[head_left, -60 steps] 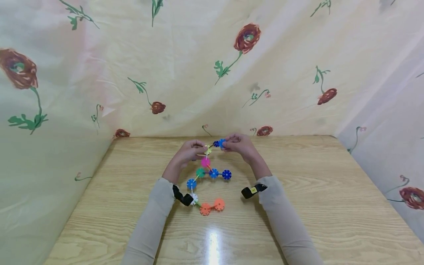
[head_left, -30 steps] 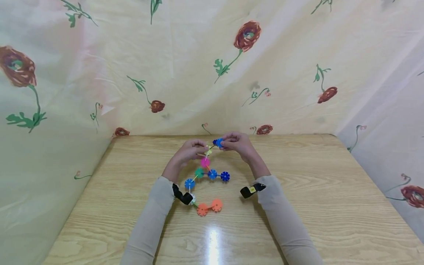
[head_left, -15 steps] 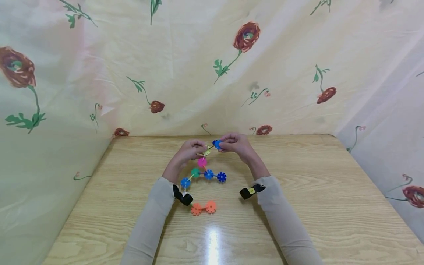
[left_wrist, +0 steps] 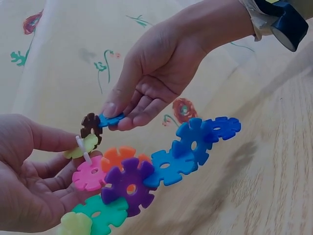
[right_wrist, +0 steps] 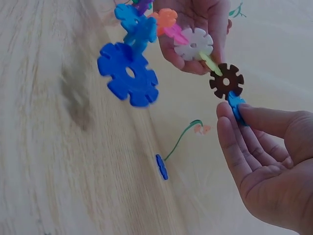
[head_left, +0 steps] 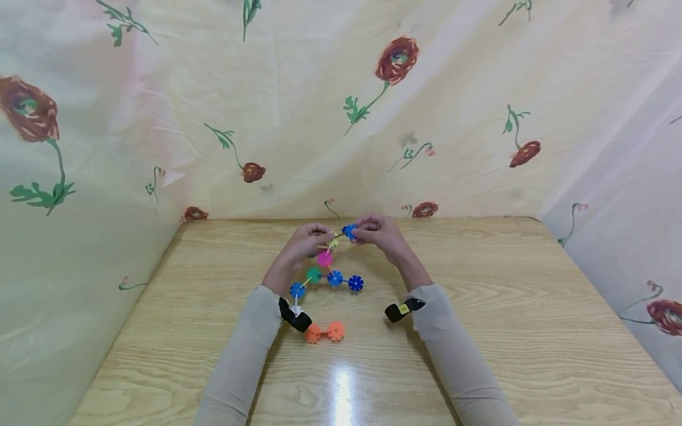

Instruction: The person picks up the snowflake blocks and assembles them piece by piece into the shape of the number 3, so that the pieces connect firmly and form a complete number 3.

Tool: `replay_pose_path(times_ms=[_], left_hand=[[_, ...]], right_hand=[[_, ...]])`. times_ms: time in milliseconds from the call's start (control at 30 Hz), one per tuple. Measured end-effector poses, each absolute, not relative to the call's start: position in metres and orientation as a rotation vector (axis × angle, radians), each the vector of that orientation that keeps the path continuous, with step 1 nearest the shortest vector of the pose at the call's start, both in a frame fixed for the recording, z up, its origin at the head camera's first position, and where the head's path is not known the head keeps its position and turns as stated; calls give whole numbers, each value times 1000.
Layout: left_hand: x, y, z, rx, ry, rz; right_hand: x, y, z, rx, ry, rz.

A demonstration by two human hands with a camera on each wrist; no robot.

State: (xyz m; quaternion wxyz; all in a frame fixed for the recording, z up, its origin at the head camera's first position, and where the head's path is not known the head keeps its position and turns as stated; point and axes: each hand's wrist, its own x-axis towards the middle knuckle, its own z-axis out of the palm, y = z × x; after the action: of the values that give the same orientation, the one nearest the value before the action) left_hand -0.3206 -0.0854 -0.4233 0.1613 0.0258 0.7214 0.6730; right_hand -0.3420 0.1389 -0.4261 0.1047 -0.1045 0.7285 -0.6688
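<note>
A chain of slotted plastic flower discs (head_left: 335,278) in several colours hangs from my left hand (head_left: 305,242). The thumb and fingers of that hand pinch a pale yellow disc (left_wrist: 84,147) near the chain's upper end. A dark brown disc (left_wrist: 91,128) is joined to it. My right hand (head_left: 382,235) pinches a light blue disc (right_wrist: 237,108) between thumb and fingertips. Its edge meets the brown disc; how deep the slots sit cannot be told. Two orange discs (head_left: 335,331) form the chain's near end, and my left wrist strap partly covers a white disc (head_left: 296,310).
A loose dark blue disc (right_wrist: 162,167) lies at the back of the wooden table (head_left: 506,307), mostly hidden in the head view. A flower-printed cloth (head_left: 298,106) rises behind and beside the table. Black camera straps (head_left: 405,309) circle both wrists.
My right hand has moved slightly left, bringing the light blue disc toward the brown one. The hanging part of the chain has shifted left, its near end passing partly behind the left wrist strap.
</note>
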Motion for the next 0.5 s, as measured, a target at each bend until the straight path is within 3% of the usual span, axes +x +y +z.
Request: replay_pose_path(times_ms=[500], left_hand=[[-323,-81,-429,131,2051,1914]], right_hand=[[-340,136,-423,-303,2184,-1992]])
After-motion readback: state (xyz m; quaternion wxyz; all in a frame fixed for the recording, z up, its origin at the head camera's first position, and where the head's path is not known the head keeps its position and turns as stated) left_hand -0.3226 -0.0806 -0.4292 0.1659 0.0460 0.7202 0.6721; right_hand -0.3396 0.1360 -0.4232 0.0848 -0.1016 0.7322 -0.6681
